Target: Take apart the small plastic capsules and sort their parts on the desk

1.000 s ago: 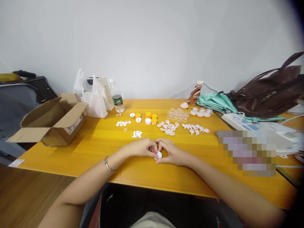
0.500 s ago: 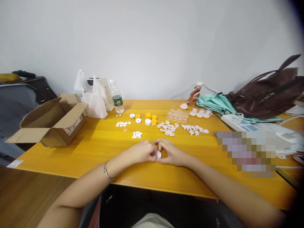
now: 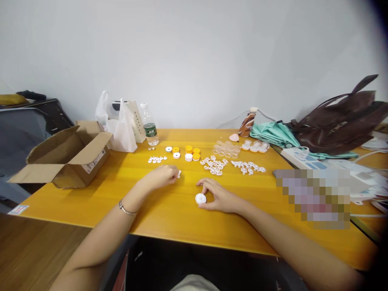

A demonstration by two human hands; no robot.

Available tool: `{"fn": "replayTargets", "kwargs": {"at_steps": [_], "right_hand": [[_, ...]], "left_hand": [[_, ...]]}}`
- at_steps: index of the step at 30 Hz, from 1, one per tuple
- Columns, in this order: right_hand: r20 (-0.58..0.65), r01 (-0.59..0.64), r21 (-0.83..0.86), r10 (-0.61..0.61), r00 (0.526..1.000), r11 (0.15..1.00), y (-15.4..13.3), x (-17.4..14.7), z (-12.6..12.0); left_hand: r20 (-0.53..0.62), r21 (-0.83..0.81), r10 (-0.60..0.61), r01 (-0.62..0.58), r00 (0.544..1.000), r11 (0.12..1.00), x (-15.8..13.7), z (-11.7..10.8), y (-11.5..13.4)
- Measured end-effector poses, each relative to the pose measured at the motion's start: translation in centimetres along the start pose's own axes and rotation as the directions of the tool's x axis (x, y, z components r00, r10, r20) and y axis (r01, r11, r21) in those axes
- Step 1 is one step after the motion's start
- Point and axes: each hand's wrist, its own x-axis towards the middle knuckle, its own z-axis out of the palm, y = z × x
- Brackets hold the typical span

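Note:
My left hand (image 3: 165, 175) is over the group of small white pieces (image 3: 179, 173), of which only a few show beside its fingers. Its fingers are curled together, and whatever they pinch is hidden. Low on the table, the thumb and bent fingers of my right hand (image 3: 220, 195) close around the edge of a white round disc (image 3: 200, 198). Beyond my hands lie white knob-like pieces (image 3: 157, 159), white and yellow round rings (image 3: 188, 157), and a cluster of white openwork pieces (image 3: 214, 165).
Clear plastic covers (image 3: 226, 148) and more white pieces (image 3: 248, 167) lie at the right. An open cardboard box (image 3: 81, 161), a plastic bag (image 3: 121, 133) and a water bottle (image 3: 150, 129) stand left. A brown drink bottle (image 3: 248, 122), teal cloth (image 3: 269, 133) and brown bag (image 3: 342, 121) are back right.
My left hand has left the white disc and moved left and forward to the small white pieces. My right hand stays at the disc, which shows more fully now.

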Motion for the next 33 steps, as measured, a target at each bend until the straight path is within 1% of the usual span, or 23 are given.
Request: {"fn": "replayTargets", "kwargs": {"at_steps": [3, 7, 11, 13, 15, 17, 19, 22, 26, 33], "right_hand": [[0.01, -0.01, 0.024, 0.009, 1.0, 1.0, 0.0, 0.0, -0.1], [0.019, -0.016, 0.053, 0.015, 1.0, 0.998, 0.0, 0.0, -0.2], [0.014, -0.019, 0.066, 0.018, 1.0, 0.998, 0.0, 0.0, -0.2], [0.016, -0.021, 0.073, 0.02, 1.0, 0.997, 0.1, 0.0, -0.2], [0.016, -0.02, 0.078, 0.019, 1.0, 0.997, 0.2, 0.0, -0.2], [0.013, -0.014, 0.08, 0.013, 1.0, 0.997, 0.3, 0.0, -0.2], [0.005, 0.0, 0.082, -0.001, 1.0, 0.997, 0.5, 0.1, -0.1], [0.002, 0.025, 0.09, -0.025, 1.0, 0.996, 0.6, 0.1, -0.1], [-0.002, 0.04, 0.103, -0.04, 0.999, 0.994, 0.5, 0.2, -0.1], [0.0, 0.049, 0.093, -0.049, 0.999, 0.994, 0.5, 0.2, -0.2]], "left_hand": [[0.035, 0.041, -0.014, 0.012, 0.999, 0.999, -0.1, 0.3, -1.1], [0.053, 0.071, -0.002, -0.002, 0.999, 0.997, 0.1, 0.6, -0.9], [0.046, 0.039, -0.018, 0.016, 0.999, 0.999, 0.0, 0.3, -0.5], [0.0, -0.003, -0.037, 0.037, 0.999, 0.999, -0.1, 0.1, 0.0], [-0.046, -0.093, -0.008, 0.004, 0.999, 0.996, -0.2, 0.2, 0.8], [-0.062, -0.221, 0.075, -0.087, 0.995, 0.971, -0.2, 0.5, 1.9], [-0.051, -0.33, 0.168, -0.176, 0.984, 0.928, -0.1, 1.1, 3.0], [-0.037, -0.427, 0.252, -0.243, 0.967, 0.871, 0.3, 2.1, 4.1], [-0.066, -0.478, 0.249, -0.25, 0.966, 0.842, 0.6, 2.7, 4.5], [-0.073, -0.512, 0.244, -0.246, 0.967, 0.823, 0.4, 2.6, 4.8]]}}
